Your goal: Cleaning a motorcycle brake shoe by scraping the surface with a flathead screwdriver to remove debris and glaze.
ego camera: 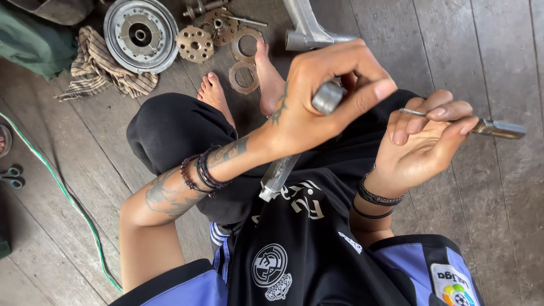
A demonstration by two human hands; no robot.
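My left hand (326,93) is closed around a long grey metal tool (277,175). Its round end shows between my fingers and its lower end points down toward my lap. My right hand (422,141) sits just to the right, palm up. Its fingers pinch a thin metal rod with a thicker brass-coloured end (501,129) that sticks out to the right. The two hands are close together above my crossed legs in black trousers. My bare feet (266,73) rest on the wooden plank floor.
At the top left lie a large round metal drum (140,35), a perforated disc (195,43), a gear part (218,25) and flat rings (243,77). A checked rag (99,65), a silver metal arm (306,28), scissors (12,175) and a green-white cable (68,198) lie around.
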